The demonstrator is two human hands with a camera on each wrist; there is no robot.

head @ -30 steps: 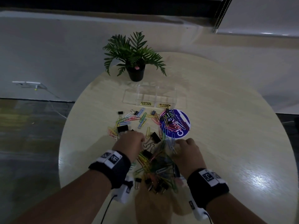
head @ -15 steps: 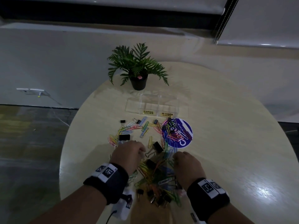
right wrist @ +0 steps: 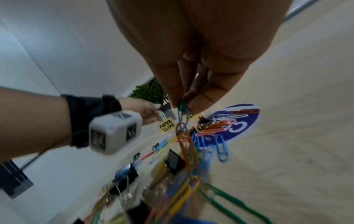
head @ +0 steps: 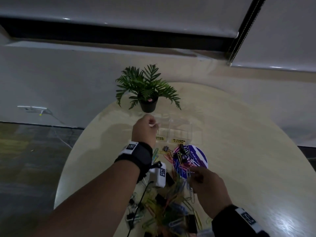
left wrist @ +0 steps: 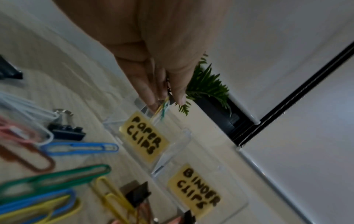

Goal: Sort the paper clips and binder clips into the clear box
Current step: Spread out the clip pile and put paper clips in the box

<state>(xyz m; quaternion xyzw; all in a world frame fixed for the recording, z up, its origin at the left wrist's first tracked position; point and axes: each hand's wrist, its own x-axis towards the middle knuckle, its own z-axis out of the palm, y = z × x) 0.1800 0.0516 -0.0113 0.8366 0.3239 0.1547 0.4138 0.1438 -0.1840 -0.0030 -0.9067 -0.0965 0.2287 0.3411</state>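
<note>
My left hand (head: pixel 152 124) hovers over the left compartment of the clear box (head: pixel 182 134). It pinches a few paper clips (left wrist: pixel 162 109) between thumb and fingers, just above the yellow "PAPER CLIPS" label (left wrist: pixel 143 136). The "BINDER CLIPS" label (left wrist: pixel 193 191) marks the right compartment. My right hand (right wrist: pixel 182 104) is nearer to me, above the mixed pile of clips (head: pixel 164 207). It pinches the top of a tangled chain of coloured paper clips (right wrist: pixel 185 144) that hangs down to the pile.
A round blue disc (head: pixel 196 159) with clips on it lies in front of the box. A potted plant (head: pixel 147 93) stands behind the box. Black binder clips (left wrist: pixel 67 131) lie scattered among the paper clips. The round table (head: pixel 248 151) has bare wood at the right.
My left hand left the pile and moved forward to the box with paper clips in its pinch. My right hand rose slightly, lifting a chain of clips. The head view tilted up.
</note>
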